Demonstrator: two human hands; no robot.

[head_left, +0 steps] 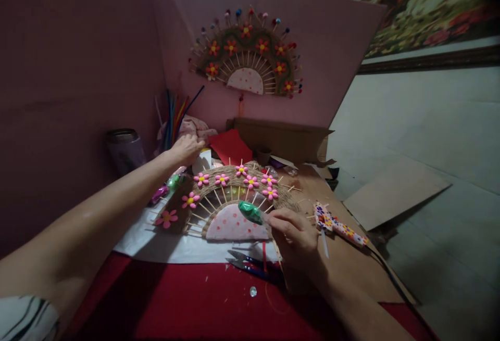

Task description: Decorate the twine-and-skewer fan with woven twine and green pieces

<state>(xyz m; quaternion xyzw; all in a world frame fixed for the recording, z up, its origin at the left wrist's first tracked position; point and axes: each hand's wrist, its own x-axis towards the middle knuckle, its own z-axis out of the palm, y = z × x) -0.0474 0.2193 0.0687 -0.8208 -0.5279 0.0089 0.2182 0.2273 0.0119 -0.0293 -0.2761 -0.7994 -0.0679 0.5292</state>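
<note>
My right hand [295,231] pinches a small clear plastic packet with a green, clay-like lump [250,212] in it, held just above the fan's front right. Under it lies a half-round fan [179,198] of twine woven over thin sticks. Pink flowers with yellow centres [222,180] dot its band, and a pink half-disc with red spots [230,221] fills its middle. My left hand [187,149] reaches over the fan's back left, fingers curled down beside a white piece [202,161]. What those fingers hold, if anything, is hidden.
Blue-handled thread snips [250,267] and a clear gem [253,291] lie in front on red cloth. A flower-patterned glue gun [338,224] rests on cardboard at right. Behind stand pipe cleaners [175,117], a tumbler [125,148] and a finished fan [246,52] on the pink panel.
</note>
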